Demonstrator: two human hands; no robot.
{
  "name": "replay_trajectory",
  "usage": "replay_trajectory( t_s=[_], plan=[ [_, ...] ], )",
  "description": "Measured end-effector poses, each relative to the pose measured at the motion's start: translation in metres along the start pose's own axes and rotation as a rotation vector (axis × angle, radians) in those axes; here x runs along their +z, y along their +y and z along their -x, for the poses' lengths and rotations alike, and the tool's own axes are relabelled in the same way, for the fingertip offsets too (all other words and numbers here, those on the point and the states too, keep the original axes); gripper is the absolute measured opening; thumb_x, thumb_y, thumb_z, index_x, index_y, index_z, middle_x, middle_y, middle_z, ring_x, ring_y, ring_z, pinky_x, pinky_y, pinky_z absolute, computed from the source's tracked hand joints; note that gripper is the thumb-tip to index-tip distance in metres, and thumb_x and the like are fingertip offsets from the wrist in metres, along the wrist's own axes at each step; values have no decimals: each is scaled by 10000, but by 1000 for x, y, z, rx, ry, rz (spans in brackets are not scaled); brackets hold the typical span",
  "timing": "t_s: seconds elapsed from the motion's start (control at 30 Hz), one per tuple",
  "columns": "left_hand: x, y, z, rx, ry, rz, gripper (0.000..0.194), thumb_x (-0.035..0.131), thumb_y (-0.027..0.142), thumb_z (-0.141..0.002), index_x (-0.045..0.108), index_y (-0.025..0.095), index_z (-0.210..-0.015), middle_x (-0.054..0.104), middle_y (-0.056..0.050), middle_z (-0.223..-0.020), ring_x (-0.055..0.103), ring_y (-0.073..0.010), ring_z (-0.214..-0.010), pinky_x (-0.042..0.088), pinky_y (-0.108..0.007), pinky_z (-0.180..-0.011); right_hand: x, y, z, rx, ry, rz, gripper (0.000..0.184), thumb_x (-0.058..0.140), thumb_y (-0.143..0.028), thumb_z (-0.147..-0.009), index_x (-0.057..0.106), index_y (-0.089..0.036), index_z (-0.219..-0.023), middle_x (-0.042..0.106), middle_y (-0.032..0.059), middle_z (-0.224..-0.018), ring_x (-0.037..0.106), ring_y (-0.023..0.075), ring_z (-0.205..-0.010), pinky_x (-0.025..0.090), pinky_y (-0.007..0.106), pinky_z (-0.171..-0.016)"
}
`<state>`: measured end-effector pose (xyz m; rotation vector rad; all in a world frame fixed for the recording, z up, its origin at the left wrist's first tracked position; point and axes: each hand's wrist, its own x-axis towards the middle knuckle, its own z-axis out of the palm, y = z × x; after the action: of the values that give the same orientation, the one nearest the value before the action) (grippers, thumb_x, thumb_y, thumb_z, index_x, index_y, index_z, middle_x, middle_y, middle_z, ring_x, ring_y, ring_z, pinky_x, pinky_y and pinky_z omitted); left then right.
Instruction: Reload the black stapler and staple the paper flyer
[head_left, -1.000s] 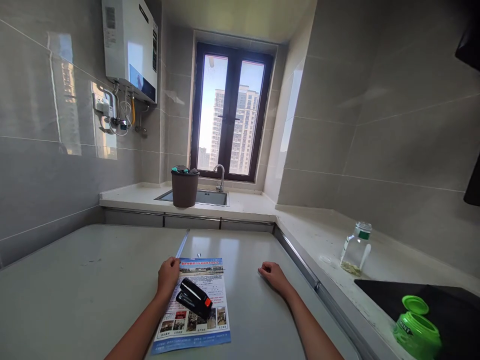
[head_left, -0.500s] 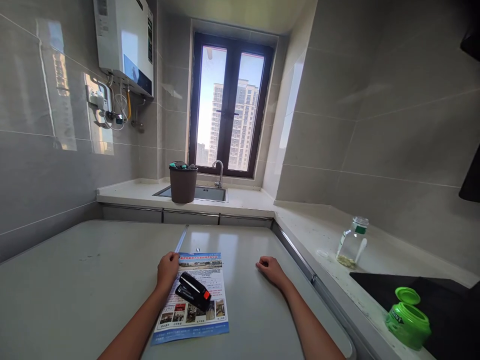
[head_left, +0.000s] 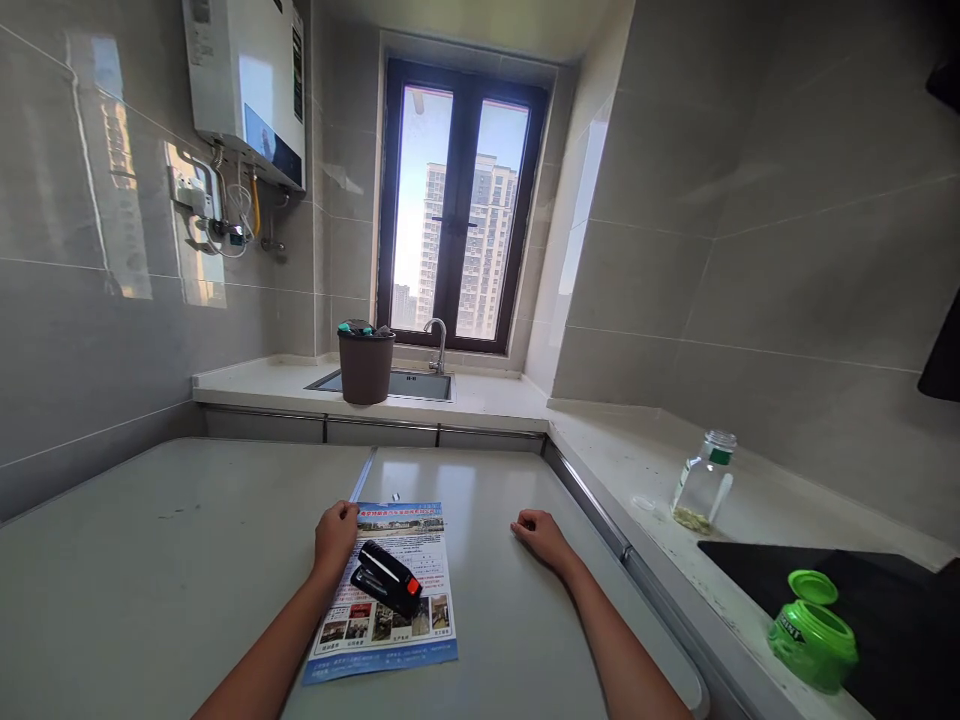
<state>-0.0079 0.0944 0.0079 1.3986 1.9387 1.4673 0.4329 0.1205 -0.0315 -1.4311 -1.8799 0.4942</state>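
Note:
A printed flyer point(head_left: 405, 650) with a blue border and small photos lies flat on the pale table. My left hand point(head_left: 334, 540) is at its upper left corner, fingers curled together on the edge; the fingertips are partly hidden. On top of the flyer rests a black stapler point(head_left: 386, 580) with a red part at its near end, lying at a slant and touched by neither hand. My right hand point(head_left: 544, 538) rests on the table to the right of the flyer, its fingers curled in a loose fist with nothing visible in them.
The table point(head_left: 187, 580) borders a white counter point(head_left: 487, 393). A brown bin point(head_left: 366, 370) stands by the sink point(head_left: 427, 387) and faucet point(head_left: 441, 345). On the right counter are a clear jar point(head_left: 701, 487) and an open green tub point(head_left: 814, 640). A small bit point(head_left: 396, 497) lies beyond the flyer.
The view has shifted very slightly. Both hands, the flyer and the stapler keep their places.

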Motion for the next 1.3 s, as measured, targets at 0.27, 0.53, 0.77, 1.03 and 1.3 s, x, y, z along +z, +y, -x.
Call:
replay_trajectory(
  t_s=[0.27,0.53,0.77,1.03,1.3],
  plan=[
    [0,0,0,-8,-5,9,264,478,353,-827,613,211,-650,700,-66,-720,637,-246,-732,414,-300,-660,2,5,-2,5,1,9,273,582,-411,-813,553,-199,-643,578,-13,-676,517,162,-698,343,257,-653],
    [1,-2,-1,7,-4,9,264,481,338,-833,614,213,-642,695,-58,-701,632,-241,-716,414,-294,-644,1,1,-1,5,0,9,284,586,-418,-813,538,-200,-636,567,-18,-674,501,157,-693,334,258,-647],
    [2,-6,-3,10,-11,0,253,490,330,-833,613,214,-645,701,-68,-725,635,-248,-733,410,-300,-659,-2,-5,1,5,-5,4,282,582,-415,-814,537,-201,-637,563,-18,-676,500,158,-691,337,263,-655],
    [3,-9,-3,8,-19,10,275,475,360,-853,618,214,-668,706,-69,-739,643,-251,-744,420,-301,-661,-3,-7,2,1,-8,2,281,591,-420,-810,549,-202,-637,582,-14,-672,508,163,-690,340,264,-650],
    [4,-8,-4,7,-18,1,255,480,356,-833,599,218,-655,689,-62,-724,631,-248,-745,410,-306,-672,-2,-5,1,4,-14,16,286,573,-432,-815,543,-203,-647,582,-11,-685,505,164,-698,337,263,-657]
  ],
)
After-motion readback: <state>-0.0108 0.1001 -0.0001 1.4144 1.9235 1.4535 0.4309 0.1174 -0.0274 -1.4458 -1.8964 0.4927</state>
